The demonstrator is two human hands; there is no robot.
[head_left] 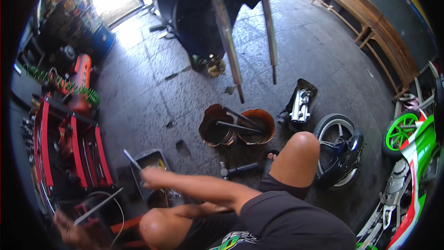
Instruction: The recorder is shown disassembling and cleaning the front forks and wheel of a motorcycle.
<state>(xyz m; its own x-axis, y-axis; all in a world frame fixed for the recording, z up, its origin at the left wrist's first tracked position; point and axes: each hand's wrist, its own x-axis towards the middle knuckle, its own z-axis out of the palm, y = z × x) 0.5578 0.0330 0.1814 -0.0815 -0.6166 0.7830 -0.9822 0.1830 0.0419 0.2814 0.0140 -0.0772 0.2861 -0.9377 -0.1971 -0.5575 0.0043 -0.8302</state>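
My right hand (153, 177) reaches across to the left, fingers closed round a short silver metal rod (132, 159) that points up and away. Under that hand is a dark tray (159, 156) with small parts in it. My left hand (73, 232), blurred at the lower left, is closed on a long thin pale rod (102, 204) slanting up to the right. A thin pale cable (123, 213) curves beside it. On the floor by my foot lies a hammer (240, 168) with a dark handle.
Two rusty cans (216, 112) hold dark metal tubes. Two fork tubes (226, 32) hang from a motorcycle above the floor. A silver metal part (301, 104), a wheel (344, 178) and a green-wheeled motorcycle (407, 157) are right. A red tool rack (76, 146) stands left, a wooden bench (365, 16) far right.
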